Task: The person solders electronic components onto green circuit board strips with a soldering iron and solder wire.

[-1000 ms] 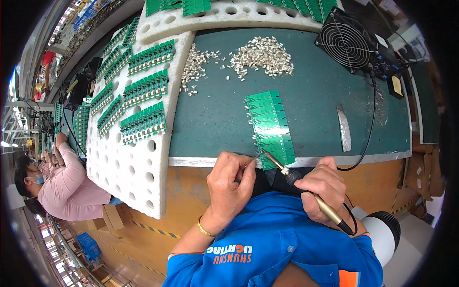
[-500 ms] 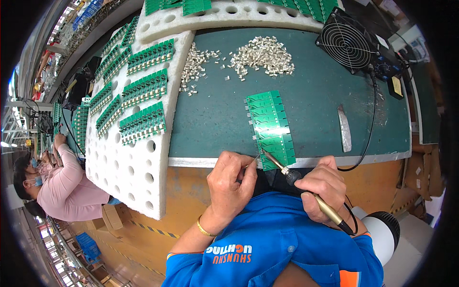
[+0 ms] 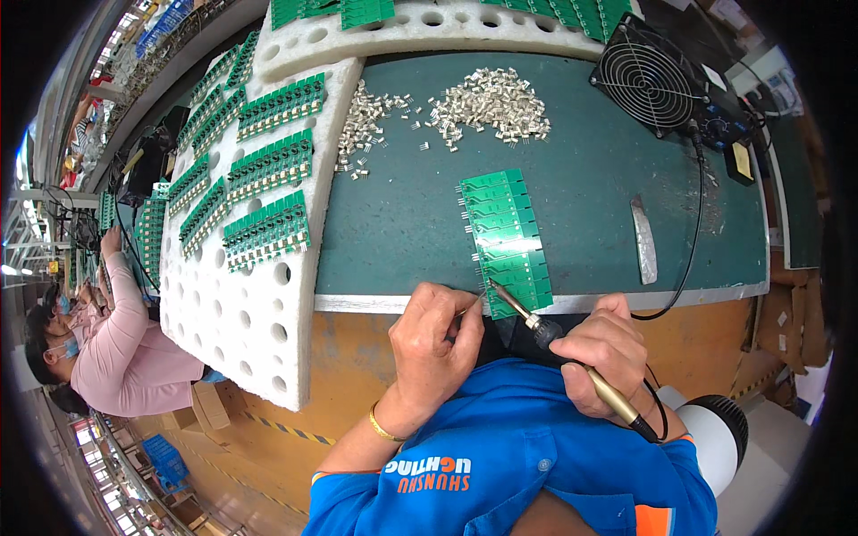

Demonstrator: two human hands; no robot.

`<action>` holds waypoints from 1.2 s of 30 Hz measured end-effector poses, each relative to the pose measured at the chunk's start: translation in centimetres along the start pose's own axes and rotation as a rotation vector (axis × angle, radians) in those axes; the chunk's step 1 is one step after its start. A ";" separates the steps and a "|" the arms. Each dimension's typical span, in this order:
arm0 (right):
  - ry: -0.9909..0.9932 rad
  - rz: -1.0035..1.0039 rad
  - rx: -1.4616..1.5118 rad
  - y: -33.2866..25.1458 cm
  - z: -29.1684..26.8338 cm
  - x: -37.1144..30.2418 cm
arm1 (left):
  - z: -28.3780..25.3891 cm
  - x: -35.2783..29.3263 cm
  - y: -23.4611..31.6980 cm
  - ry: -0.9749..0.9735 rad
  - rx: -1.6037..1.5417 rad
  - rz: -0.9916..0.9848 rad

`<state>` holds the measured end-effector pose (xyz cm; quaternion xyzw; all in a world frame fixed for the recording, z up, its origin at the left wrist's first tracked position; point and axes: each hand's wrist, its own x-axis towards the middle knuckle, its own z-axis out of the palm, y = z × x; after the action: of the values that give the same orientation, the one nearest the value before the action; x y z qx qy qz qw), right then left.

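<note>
A green circuit board [image 3: 506,241] lies on the table near its front edge, with pins sticking out along its left side. My right hand [image 3: 609,350] is closed around a soldering iron [image 3: 542,329], whose tip meets the board's lower left part. My left hand [image 3: 435,344] is in a pinch just left of that tip. A thin strand of solder wire [image 3: 475,300] runs from its fingertips towards the iron's tip; most of the strand is hidden in the hand.
White foam boards [image 3: 295,357] with holes carry rows of populated circuit boards [image 3: 266,232]. Small white connectors [image 3: 492,107] lie heaped at the back. A black fan unit [image 3: 648,85] stands far right, near a silvery strip [image 3: 643,243]. A person in pink [image 3: 125,348] works at left.
My left hand has shifted very slightly to the right, and the iron has barely moved. At far left, the person in pink has raised an arm.
</note>
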<state>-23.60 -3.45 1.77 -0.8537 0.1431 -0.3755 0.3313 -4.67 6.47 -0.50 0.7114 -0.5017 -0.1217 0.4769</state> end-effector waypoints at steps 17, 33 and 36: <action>0.016 0.009 -0.008 0.0 0.2 -0.2 | 0.2 0.0 0.0 0.013 0.012 -0.021; -0.010 0.028 -0.052 -0.6 0.1 -0.4 | 0.0 0.2 -0.2 -0.019 0.014 0.007; -0.017 0.045 -0.064 -0.9 0.2 -0.3 | 0.0 0.2 -0.1 -0.024 0.011 0.006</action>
<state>-23.67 -2.52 2.13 -0.8636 0.1713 -0.3558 0.3133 -4.51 6.29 -0.55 0.7109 -0.5104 -0.1260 0.4671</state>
